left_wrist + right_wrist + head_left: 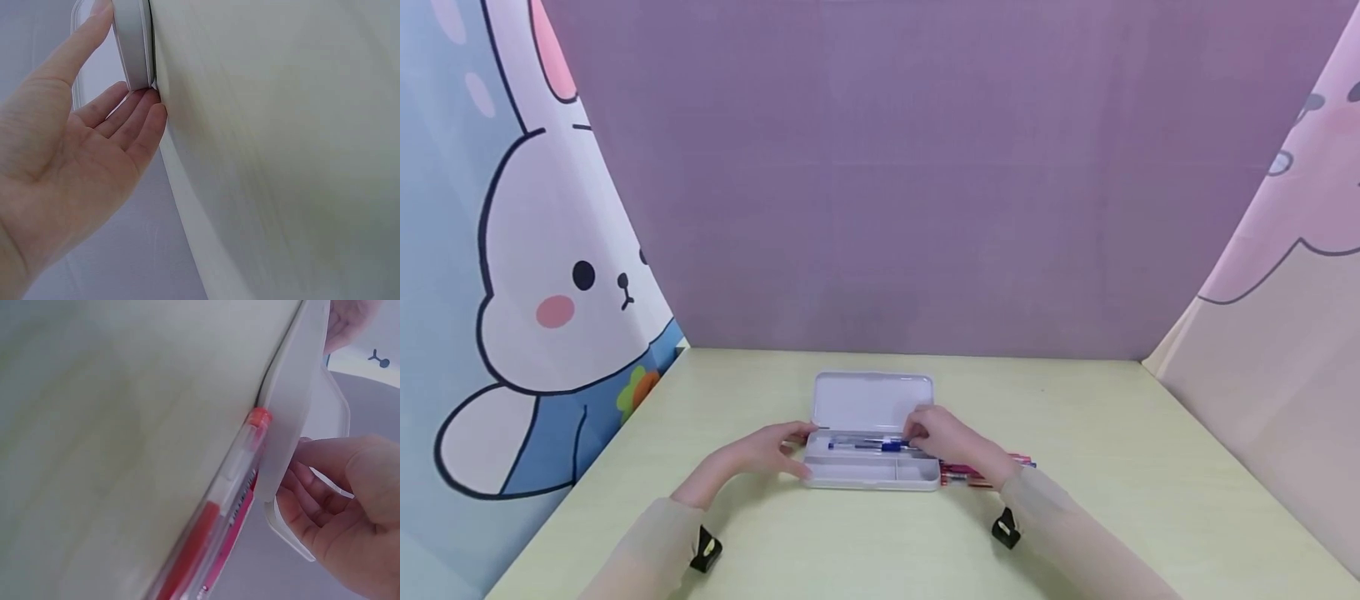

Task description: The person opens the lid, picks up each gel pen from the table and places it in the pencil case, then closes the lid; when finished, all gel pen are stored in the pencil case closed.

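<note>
A white pencil case [872, 483] lies with its lid raised at the back. Blue pens [868, 445] lie lengthwise in its rear compartment; the front compartments hold nothing visible. At the left end, my left hand [767, 450] holds the case, thumb near the front corner and fingers at the back. In the left wrist view, the fingers of that hand [94, 131] reach around the case's end. Curled over the right end of the pens, my right hand [943, 433] pinches a blue pen. In the right wrist view, the case wall hides the fingertips of the hand [344, 506].
Several red and pink pens [977, 473] lie on the pale table [850, 550] against the case's right end, partly under my right forearm. One clear pen with a red cap [259, 417] shows close up. A purple panel [880, 183] stands behind the table.
</note>
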Demonstrator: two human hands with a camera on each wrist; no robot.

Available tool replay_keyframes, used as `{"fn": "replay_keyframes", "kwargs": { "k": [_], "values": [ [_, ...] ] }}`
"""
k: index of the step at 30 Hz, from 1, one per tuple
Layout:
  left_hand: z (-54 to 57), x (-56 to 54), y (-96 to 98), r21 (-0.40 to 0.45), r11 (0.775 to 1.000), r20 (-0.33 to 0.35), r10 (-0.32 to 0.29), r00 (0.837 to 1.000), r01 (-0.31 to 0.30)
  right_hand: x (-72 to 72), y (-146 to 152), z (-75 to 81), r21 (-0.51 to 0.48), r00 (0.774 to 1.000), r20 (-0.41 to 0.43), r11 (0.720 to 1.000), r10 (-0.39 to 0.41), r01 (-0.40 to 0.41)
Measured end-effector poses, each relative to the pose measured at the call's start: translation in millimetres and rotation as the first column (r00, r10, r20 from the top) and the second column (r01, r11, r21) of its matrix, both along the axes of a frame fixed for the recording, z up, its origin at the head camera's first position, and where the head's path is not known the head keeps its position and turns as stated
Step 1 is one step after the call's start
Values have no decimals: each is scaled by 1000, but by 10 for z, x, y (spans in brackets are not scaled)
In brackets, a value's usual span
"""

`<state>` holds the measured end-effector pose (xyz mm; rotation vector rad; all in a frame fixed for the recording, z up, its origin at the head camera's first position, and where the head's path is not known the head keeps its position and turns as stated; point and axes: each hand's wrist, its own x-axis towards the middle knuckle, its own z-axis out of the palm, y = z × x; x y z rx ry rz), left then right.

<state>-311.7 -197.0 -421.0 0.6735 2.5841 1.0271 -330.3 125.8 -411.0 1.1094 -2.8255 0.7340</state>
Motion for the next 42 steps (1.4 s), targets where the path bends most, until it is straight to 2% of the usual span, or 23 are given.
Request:
{"fn": "replay_keyframes", "kwargs": {
  "k": [7,15,24,31,42],
  "values": [
    [13,2,8,5,1000,-10,-11,1000,11,-12,91,47,-14,1000,-18,1000,16,-16],
    [18,11,1,-5,1000,3,0,1000,0,19,225,98,-40,999,39,999,-10,12],
    [9,0,-4,10,1000,-5,-17,1000,17,37,500,137,-80,998,-64,997,-9,4],
    [-1,-32,-14,-1,1000,-6,-17,1000,17,70,691,178,-83,998,-22,995,-61,59],
    [10,-49,25,19,1000,-16,-19,1000,19,29,979,180,-57,995,-52,995,-81,78]
  ]
}}
